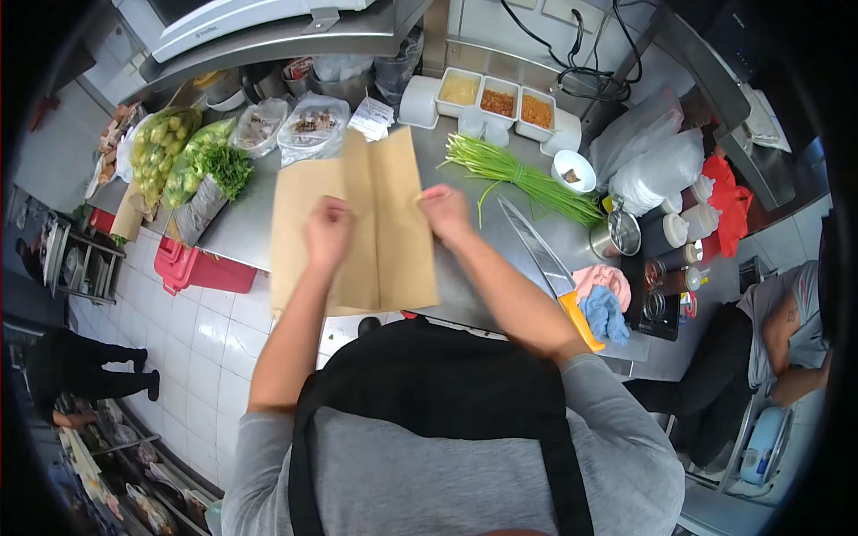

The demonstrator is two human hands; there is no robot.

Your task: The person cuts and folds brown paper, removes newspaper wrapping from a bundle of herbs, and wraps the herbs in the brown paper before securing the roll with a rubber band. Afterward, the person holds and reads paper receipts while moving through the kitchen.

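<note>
A large sheet of brown paper (393, 259) with upright creases lies on the steel counter, its near edge reaching past the counter's front. Over its left half is my left hand (330, 230), fingers curled closed; what they hold, if anything, is hidden. My right hand (444, 213) pinches the paper's right edge between thumb and fingers. To the right of the paper lie a bunch of green stalks (523, 181) and a long knife (547, 259) with an orange handle.
Three trays of chopped food (498, 103) stand at the back. Bagged vegetables (165, 147) and leafy herbs (225, 170) sit at left. Cloths (603, 308), a metal cup (615, 235) and bottles (663, 234) are at right. One person (89, 366) is far left, another (769, 330) at right.
</note>
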